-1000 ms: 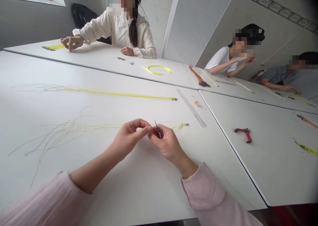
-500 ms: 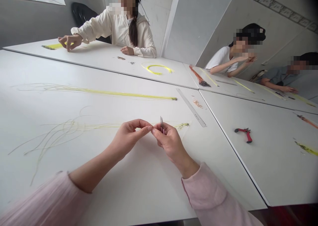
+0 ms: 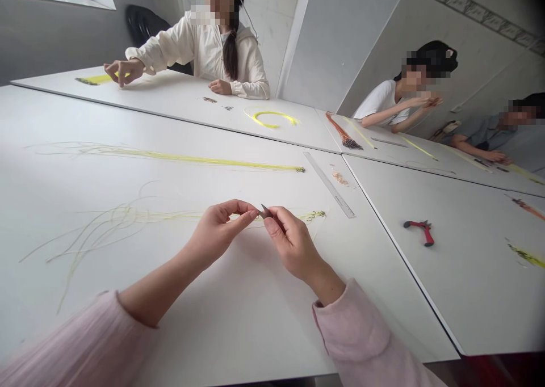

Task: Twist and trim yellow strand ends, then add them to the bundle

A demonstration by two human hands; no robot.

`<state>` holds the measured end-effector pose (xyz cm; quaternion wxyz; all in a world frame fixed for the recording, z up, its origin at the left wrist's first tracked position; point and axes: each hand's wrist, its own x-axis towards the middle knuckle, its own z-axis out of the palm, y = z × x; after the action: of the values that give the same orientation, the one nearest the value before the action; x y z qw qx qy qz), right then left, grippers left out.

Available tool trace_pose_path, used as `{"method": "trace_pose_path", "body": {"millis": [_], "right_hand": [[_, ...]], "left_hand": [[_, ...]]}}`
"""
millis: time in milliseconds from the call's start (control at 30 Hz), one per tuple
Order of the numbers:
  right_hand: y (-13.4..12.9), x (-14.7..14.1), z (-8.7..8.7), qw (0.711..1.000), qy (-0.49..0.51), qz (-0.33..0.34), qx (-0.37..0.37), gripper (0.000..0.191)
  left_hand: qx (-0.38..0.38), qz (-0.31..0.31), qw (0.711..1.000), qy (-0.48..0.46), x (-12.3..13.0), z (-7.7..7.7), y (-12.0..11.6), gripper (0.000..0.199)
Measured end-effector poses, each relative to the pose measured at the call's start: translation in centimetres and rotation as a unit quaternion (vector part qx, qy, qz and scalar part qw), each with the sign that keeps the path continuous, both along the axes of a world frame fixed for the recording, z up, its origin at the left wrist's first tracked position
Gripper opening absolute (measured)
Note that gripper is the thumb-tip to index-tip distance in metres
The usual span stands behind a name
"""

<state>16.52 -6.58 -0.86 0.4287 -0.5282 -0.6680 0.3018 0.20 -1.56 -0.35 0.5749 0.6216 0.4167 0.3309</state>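
Note:
My left hand (image 3: 225, 221) is closed in a pinch above the white table, thumb against forefinger. What it pinches is too small to make out. My right hand (image 3: 293, 238) is wrapped around small scissors (image 3: 266, 211); their pointed metal blades stick out toward my left fingertips and their handles are hidden in the palm. Behind both hands lies a loose bundle of thin pale yellow strands (image 3: 145, 215), its dark-tipped end showing past my right hand. Farther back, a tidier bundle of yellow strands (image 3: 191, 160) runs parallel to the table's length.
A clear ruler (image 3: 330, 185) lies right of the bundles, beside a small pile of pinkish bits (image 3: 340, 177). Red-handled pliers (image 3: 420, 231) rest on the right table. Across the tables, co-workers sit near a yellow coil (image 3: 272, 119) and an orange bundle (image 3: 343, 131).
The scissors have swung from pointing upward to pointing left, at my left fingertips. My right fingers have come slightly apart from the left ones.

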Motion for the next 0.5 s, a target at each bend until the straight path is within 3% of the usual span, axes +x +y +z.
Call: {"method": "trace_pose_path", "body": {"millis": [267,500], "right_hand": [[0.01,-0.17,-0.31,1.000,0.001,0.006,0.014,0.023],[0.25,-0.11,-0.62,0.999,-0.023,0.020,0.035,0.021]], "left_hand": [[0.077,-0.004,0.996,0.045,0.12,0.40,-0.29,0.022],[0.064,-0.025,0.996,0.050,-0.09,0.76,-0.34,0.024]]}}
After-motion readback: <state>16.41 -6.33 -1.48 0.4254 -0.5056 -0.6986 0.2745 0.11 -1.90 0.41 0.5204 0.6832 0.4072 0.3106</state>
